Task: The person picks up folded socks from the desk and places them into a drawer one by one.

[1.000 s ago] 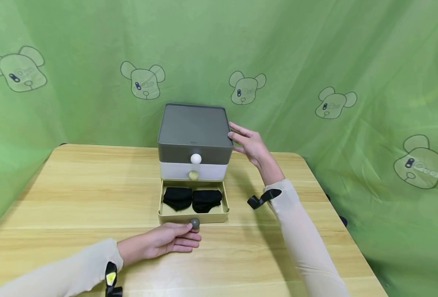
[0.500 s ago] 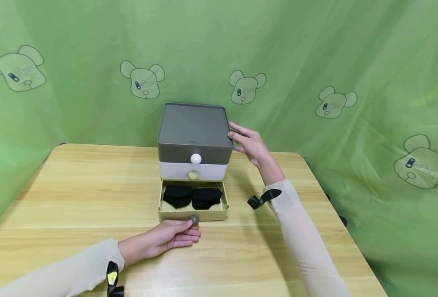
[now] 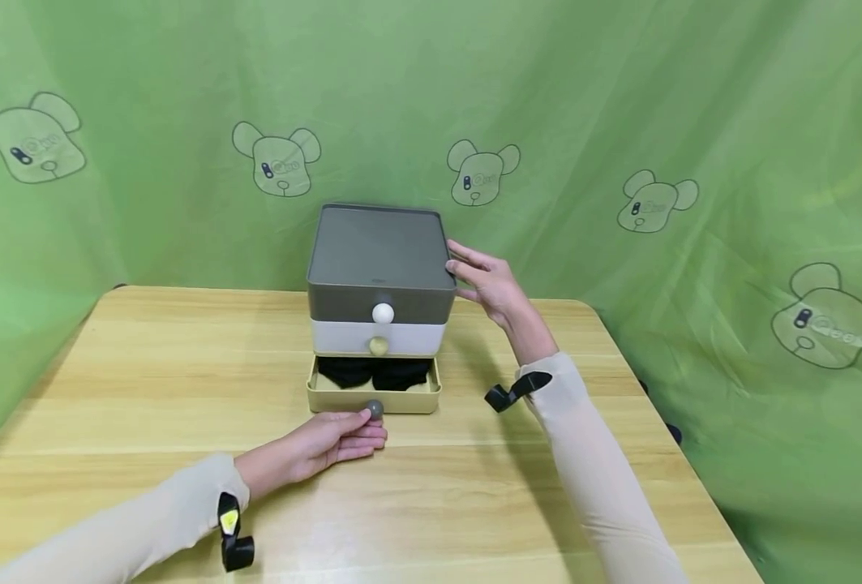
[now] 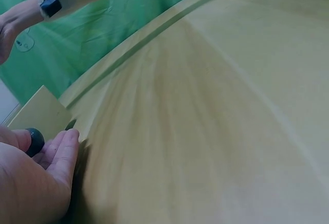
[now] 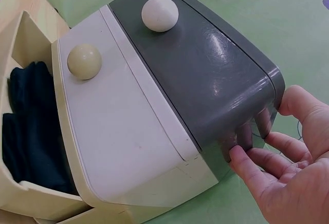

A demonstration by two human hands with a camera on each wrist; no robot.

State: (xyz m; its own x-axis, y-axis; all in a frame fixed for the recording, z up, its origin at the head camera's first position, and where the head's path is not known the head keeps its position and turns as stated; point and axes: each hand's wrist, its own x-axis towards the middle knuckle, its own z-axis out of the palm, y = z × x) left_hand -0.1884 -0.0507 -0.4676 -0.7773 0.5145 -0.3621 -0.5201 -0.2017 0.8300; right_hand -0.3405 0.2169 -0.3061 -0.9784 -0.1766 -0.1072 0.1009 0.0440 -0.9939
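A small desktop drawer cabinet (image 3: 379, 247) stands on the table, its top tier dark grey, its middle tier white. The beige bottom drawer (image 3: 410, 402) is partly pulled out, with two folded black cloth bundles (image 3: 400, 375) side by side in it; their rear parts are hidden under the cabinet. My left hand (image 3: 321, 444) pinches this drawer's round grey knob (image 3: 375, 410) between thumb and fingers. My right hand (image 3: 491, 288) rests fingertips and thumb against the cabinet's right side, near the grey top, as the right wrist view (image 5: 303, 162) shows too.
Above the open drawer, a white knob (image 3: 383, 314) and a beige knob (image 3: 378, 346) stick out from the two closed tiers. The wooden table (image 3: 160, 381) reaches back to a green curtain (image 3: 387, 97) printed with bear heads.
The beige drawer has slid inward toward the cabinet, my left hand moving forward with its knob. More of the black cloth is now covered. My right hand stays at the cabinet's side.
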